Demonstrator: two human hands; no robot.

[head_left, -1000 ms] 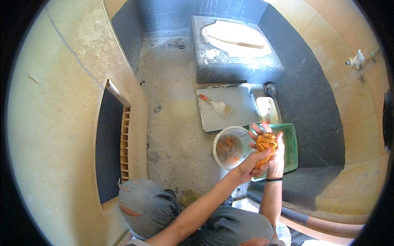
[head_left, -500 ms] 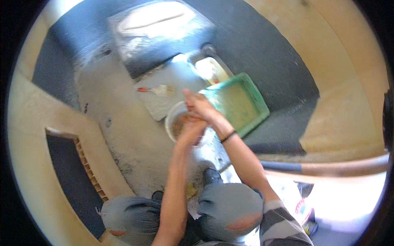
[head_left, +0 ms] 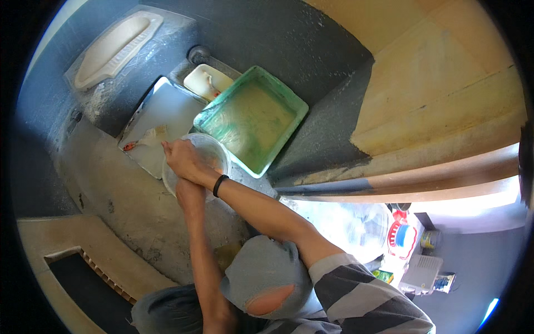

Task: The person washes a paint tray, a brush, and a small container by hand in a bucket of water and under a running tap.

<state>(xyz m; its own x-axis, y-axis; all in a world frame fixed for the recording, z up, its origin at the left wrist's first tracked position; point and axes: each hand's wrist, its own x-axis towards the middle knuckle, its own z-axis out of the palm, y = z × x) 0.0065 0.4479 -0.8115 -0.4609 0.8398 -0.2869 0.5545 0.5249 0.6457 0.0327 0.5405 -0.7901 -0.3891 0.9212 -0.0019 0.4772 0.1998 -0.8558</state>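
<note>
Both hands meet over the clear plastic bowl (head_left: 208,153) on the concrete floor. The right hand (head_left: 183,158) lies across its near rim, fingers together, perhaps gripping something; the left hand (head_left: 186,188) is hidden beneath, its fingers unreadable. The green tray (head_left: 289,106) touches the bowl's far edge; the white board (head_left: 167,111) lies just left.

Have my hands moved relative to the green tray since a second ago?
Yes. The right hand and left hand left the green tray's edge for the clear bowl.
</note>
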